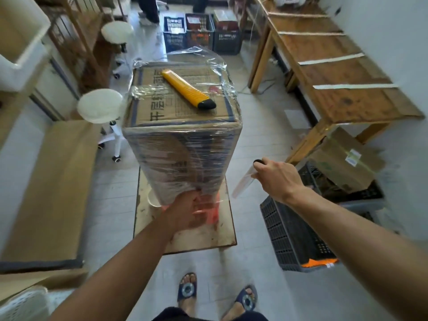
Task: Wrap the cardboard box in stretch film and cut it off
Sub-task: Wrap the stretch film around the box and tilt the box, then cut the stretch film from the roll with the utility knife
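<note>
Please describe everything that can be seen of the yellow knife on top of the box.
The yellow utility knife lies flat on the top face of the cardboard box, set diagonally, with its black end cap pointing toward the person and to the right. Its body looks like plastic, long and slim, with ribbed grooves near the black end. No blade can be seen sticking out. It rests on the top, partly over stretch film there. Neither hand touches it.

Upright cardboard box (183, 140), sides film-wrapped; stretch film roll (243, 183) apparently beside it.
</note>
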{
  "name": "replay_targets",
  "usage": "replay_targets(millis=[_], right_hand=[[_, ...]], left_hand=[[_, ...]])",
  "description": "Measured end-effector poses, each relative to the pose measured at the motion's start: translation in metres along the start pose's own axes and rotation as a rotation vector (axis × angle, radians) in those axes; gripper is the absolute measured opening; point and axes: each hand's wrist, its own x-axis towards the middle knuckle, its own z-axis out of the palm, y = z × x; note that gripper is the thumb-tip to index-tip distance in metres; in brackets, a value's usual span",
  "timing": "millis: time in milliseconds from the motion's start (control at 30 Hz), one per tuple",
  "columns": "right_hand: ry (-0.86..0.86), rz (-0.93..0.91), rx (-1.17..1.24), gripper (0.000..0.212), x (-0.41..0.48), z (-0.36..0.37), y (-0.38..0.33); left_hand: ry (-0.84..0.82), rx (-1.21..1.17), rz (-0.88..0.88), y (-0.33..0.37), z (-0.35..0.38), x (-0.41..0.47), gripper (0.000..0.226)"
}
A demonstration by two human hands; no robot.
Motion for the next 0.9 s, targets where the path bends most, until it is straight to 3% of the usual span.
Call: replay_targets(millis=[167,367,467,567,633,700,800,900], right_hand=[[0.003,0.004,0.015,0.020,-0.007,-0.001,-0.005],[0.012,-0.015,0.042,0.019,-0.009,-0.004,-0.007],[0.007,-0.027,0.048,0.018,-0.005,-0.003,-0.004],[-0.022,-0.059,0.064,0.020,-0.006,-0.004,0.000],[-0.029,-0.074,0.069,0.021,-0.007,-0.006,0.003],[-0.029,-0.087,0.075,0.021,-0.004,-0.005,0.008],[-0.037,-0.092,0.064,0.022,-0.001,-0.001,0.012],[-0.035,-0.122,0.050,0.023,0.005,0.001,0.014]], left_hand=[[0.082,0.404,0.234,0.032,0.024,-0.068,0.014],[0.046,0.889,0.594,0.091,0.066,-0.164,0.025],[0.065,0.875,0.740,0.126,0.083,-0.202,0.019],[0.307,0.832,0.885,0.166,0.096,-0.208,0.017],[0.555,0.935,0.878,0.193,0.101,-0.192,0.022],[0.760,1.089,0.745,0.208,0.107,-0.175,0.038],[0.931,1.225,0.589,0.214,0.118,-0.157,0.054],[0.994,1.216,0.582,0.217,0.123,-0.146,0.054]])
